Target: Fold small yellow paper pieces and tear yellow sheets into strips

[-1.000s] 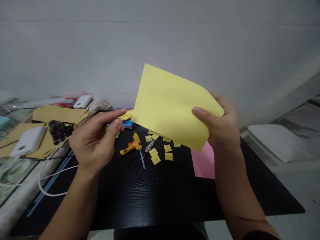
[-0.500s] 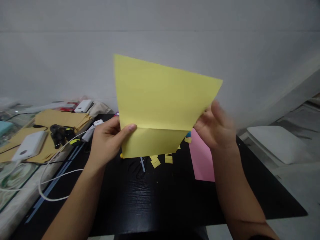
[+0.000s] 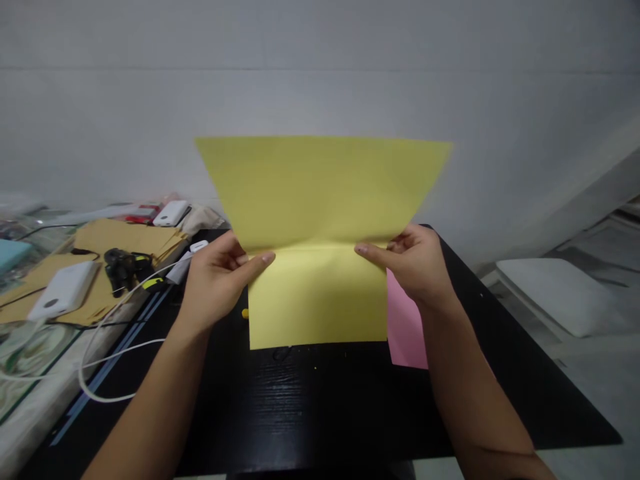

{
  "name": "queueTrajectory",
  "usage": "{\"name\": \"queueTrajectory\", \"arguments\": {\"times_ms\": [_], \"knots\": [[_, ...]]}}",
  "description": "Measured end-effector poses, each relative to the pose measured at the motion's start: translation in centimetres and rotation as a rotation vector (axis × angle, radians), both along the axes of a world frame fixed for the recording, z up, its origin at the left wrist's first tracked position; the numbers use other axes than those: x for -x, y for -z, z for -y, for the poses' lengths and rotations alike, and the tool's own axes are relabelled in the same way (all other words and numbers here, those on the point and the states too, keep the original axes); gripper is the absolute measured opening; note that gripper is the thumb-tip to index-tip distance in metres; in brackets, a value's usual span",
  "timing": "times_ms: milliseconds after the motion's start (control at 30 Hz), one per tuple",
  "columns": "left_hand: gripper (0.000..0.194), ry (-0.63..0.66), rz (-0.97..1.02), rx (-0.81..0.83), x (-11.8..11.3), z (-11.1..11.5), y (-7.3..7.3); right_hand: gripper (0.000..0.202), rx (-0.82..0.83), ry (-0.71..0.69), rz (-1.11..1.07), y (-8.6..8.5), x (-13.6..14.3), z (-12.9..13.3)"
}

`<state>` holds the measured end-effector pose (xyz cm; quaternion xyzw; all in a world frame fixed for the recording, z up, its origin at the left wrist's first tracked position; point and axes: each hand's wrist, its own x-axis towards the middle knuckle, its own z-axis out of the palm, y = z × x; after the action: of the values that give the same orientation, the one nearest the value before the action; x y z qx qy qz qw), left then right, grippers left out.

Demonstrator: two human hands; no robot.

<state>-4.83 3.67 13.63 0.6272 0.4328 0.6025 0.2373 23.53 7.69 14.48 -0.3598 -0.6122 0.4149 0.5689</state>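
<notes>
A large sheet of yellow paper [image 3: 320, 193] is held up above the black table [image 3: 310, 413], with a crease running across it. My left hand [image 3: 215, 277] pinches its left edge near the crease, thumb on the near face. On the opposite edge my right hand [image 3: 415, 263] grips it the same way, thumb also on the near face. The part above the crease flares wider and leans away from the lower part. Behind my right hand a pink sheet of paper [image 3: 406, 327] lies on the table, partly covered. The sheet hides most of the table's middle.
At the left are brown envelopes [image 3: 125, 233], a white power bank [image 3: 65, 290], a black-and-yellow tool [image 3: 125, 270] and a looping white cable [image 3: 85, 373]. Part of a pair of scissors [image 3: 283, 353] shows below the sheet. A white stool [image 3: 555, 293] stands at the right.
My right hand, blurred and loosely at the edge before, now pinches the yellow paper at the crease. The sheet has levelled, and its lower part has tipped further into view, covering the small yellow pieces.
</notes>
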Motion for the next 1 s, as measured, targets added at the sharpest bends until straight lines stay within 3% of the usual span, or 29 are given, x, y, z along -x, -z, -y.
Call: {"name": "queueTrajectory", "arguments": {"times_ms": [67, 167, 267, 333, 467, 600, 700, 800, 1000], "knots": [[0.015, 0.034, 0.040, -0.011, 0.2, 0.0, -0.3, 0.020, -0.012, -0.037, 0.012, -0.2, -0.4, -0.1], [0.016, 0.136, 0.089, -0.006, 0.5, 0.3, -0.8, 0.004, 0.016, -0.226, 0.058, -0.3, -1.5, -0.6], [0.012, 0.161, 0.064, 0.042, 0.7, 0.7, -1.1, 0.007, 0.077, -0.454, 0.040, -0.2, -2.6, -1.6], [0.013, 0.144, -0.006, 0.031, 0.7, 0.9, -1.0, 0.008, 0.100, -0.508, 0.015, 0.0, -2.8, -2.0], [0.020, 0.170, -0.278, -0.100, 0.3, 0.9, -0.8, 0.016, 0.049, -0.319, 0.163, 0.1, -0.8, -0.7], [0.032, 0.184, -0.477, -0.266, -0.7, 1.4, -0.9, 0.036, -0.205, -0.234, 0.393, 0.1, 2.5, 2.2], [0.039, 0.196, -0.535, -0.312, -1.2, 2.0, -1.1, 0.018, -0.294, -0.208, 0.445, 0.3, 3.6, 3.4], [0.038, 0.230, -0.510, -0.264, -1.2, 2.3, -1.2, 0.010, -0.333, -0.184, 0.430, 0.5, 3.8, 3.4], [0.030, 0.233, -0.218, -0.017, -1.1, 2.6, -0.8, 0.006, -0.411, -0.094, 0.463, 0.7, 3.8, 3.5]]}}
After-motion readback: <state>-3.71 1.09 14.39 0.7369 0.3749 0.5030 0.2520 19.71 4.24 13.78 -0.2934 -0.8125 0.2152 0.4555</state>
